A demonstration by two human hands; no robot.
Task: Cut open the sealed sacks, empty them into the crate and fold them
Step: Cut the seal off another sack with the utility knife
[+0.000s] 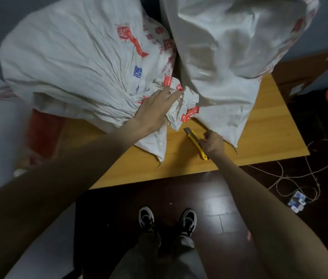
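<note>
While the bulging white woven sack with red print [74, 73] lies on the yellow wooden surface [275, 127], left hand [157, 107] rests open on its gathered neck, gripping nothing. Right hand [213, 144] grip closed on yellow utility knife [196, 142], blade out, beside second white sack [229, 57].

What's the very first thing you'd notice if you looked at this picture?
Two huge white sacks fill the top: the left sack with red print and a gathered neck, and the right sack beside it, both on a yellow table. The left hand presses on the gathered neck, while the right hand is at a yellow utility knife lying on the table in front of the sacks.
</note>
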